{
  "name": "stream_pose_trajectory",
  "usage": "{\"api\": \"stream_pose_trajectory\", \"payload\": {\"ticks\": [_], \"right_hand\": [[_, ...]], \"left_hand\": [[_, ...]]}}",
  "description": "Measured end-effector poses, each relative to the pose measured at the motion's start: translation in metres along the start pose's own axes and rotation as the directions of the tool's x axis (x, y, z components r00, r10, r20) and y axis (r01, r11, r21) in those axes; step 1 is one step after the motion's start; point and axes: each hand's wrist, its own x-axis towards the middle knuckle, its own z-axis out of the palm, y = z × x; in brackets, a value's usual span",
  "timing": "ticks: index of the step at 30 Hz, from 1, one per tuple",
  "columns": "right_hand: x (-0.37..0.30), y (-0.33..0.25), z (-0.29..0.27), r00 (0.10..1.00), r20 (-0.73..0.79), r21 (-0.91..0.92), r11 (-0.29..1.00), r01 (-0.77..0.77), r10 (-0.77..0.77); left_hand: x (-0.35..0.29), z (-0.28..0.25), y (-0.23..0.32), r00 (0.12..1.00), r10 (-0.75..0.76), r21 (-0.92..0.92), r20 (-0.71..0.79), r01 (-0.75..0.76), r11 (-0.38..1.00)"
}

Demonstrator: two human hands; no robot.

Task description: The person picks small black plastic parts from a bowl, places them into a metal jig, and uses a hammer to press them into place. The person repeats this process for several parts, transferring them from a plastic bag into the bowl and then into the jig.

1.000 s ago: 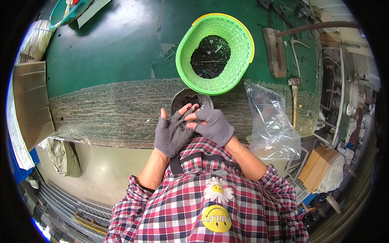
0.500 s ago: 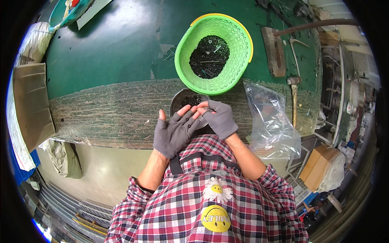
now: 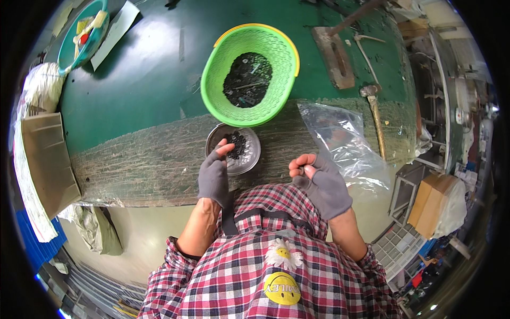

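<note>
My left hand [image 3: 214,175], in a grey fingerless glove, is turned on edge at the left rim of a metal bowl [image 3: 255,154]. Its thumb and forefinger point over the bowl and lie close together; anything inside the hand is hidden. Small black rings [image 3: 235,144] are heaped in the bowl. To the right, apart from the bowl, my right hand [image 3: 323,183] wears a matching glove. Its fingers curl in toward the thumb, and I cannot make out what they hold. Beyond the bowl stands a green plastic basket [image 3: 215,87] with small black parts [image 3: 247,80] at its bottom.
A clear plastic bag [image 3: 345,143] lies at the right, beside a hammer [image 3: 376,117]. Farther back is a slotted metal block [image 3: 333,56]. A teal basin [image 3: 98,45] sits at the far left. The worn bench edge [image 3: 133,196] runs in front of me.
My hands have parted: the right moved right and its fingers curled. The left turned from palm-up, with small black rings on it, to edge-on by the bowl. The view has shifted.
</note>
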Motion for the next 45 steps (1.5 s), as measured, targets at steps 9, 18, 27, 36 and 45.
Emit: {"api": "stream_pose_trajectory", "payload": {"ticks": [9,18,27,36,45], "right_hand": [[-0.041,-0.138,-0.106,0.958,-0.178,-0.068,0.974,0.218,-0.226],[0.159,-0.155,-0.228,0.877,-0.033,-0.506,0.765,0.399,-0.479],[0.237,-0.151,-0.249,0.534,0.631,-0.691,-0.093,0.717,-0.563],[0.229,-0.158,-0.242,0.413,0.692,-0.543,-0.050,0.838,-0.592],[0.212,-0.158,-0.240,0.742,0.351,-0.533,0.529,0.660,-0.572]], "left_hand": [[-0.030,0.077,-0.003,0.919,0.385,0.502,-0.090,-0.292,0.814],[0.070,0.288,-0.039,0.985,-0.021,-0.571,0.173,0.118,0.812],[0.172,0.362,-0.120,0.941,-0.332,-0.834,0.069,0.237,0.499],[0.188,0.334,-0.128,0.899,-0.386,-0.833,0.206,0.368,0.413],[0.183,0.350,-0.113,0.919,-0.355,-0.771,0.170,0.348,0.533]]}}
